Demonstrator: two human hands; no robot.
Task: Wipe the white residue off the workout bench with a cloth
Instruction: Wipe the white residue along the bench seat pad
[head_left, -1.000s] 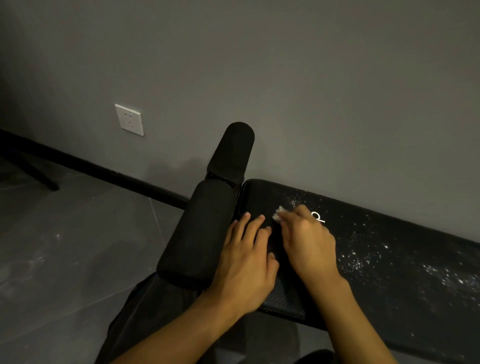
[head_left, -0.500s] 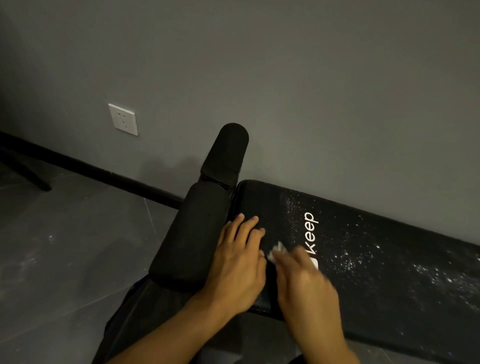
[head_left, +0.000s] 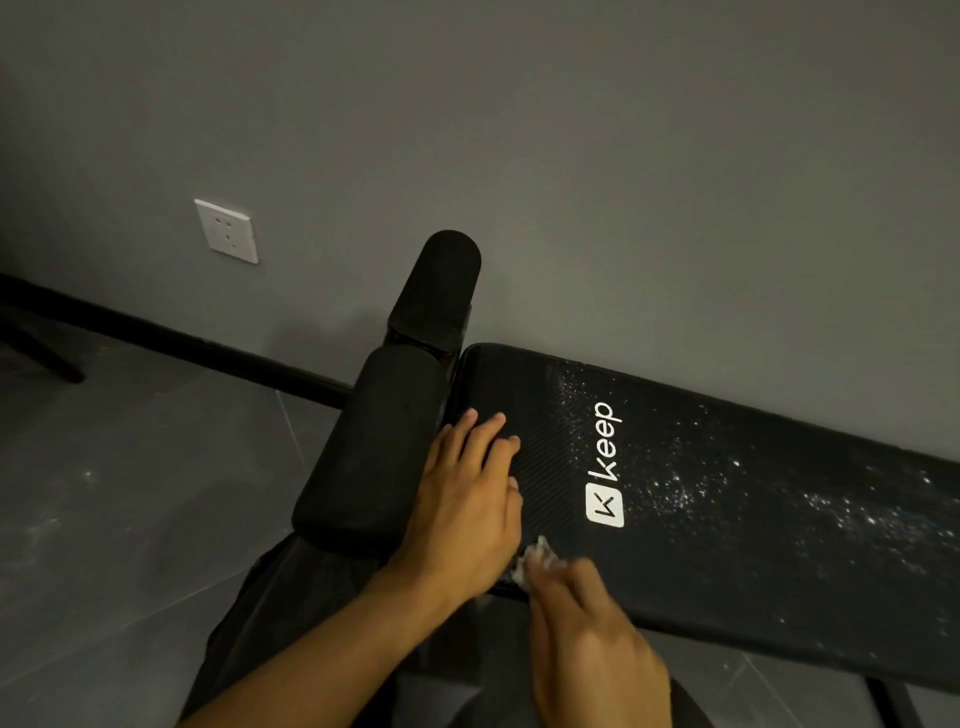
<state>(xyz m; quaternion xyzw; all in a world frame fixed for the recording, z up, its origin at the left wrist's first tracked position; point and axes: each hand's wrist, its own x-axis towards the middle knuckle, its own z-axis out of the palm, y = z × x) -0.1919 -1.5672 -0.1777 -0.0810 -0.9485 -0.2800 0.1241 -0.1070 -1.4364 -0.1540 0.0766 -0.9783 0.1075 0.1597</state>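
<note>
Your left hand (head_left: 462, 499) lies flat, fingers straight, on the left end of the black workout bench (head_left: 727, 597). Your right hand (head_left: 587, 639), blurred, pinches a small crumpled white cloth (head_left: 537, 556) at the bench's near edge. White residue (head_left: 675, 493) speckles the pad right of the "keep" logo (head_left: 605, 462) — the left end looks clean.

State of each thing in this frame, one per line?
bench: clean beside the left hand, speckled white beyond the logo.
cloth: bunched, gripped by the right hand at the bench's near edge.
left hand: flat, pressing on the bench.
socket: nothing plugged in.
</note>
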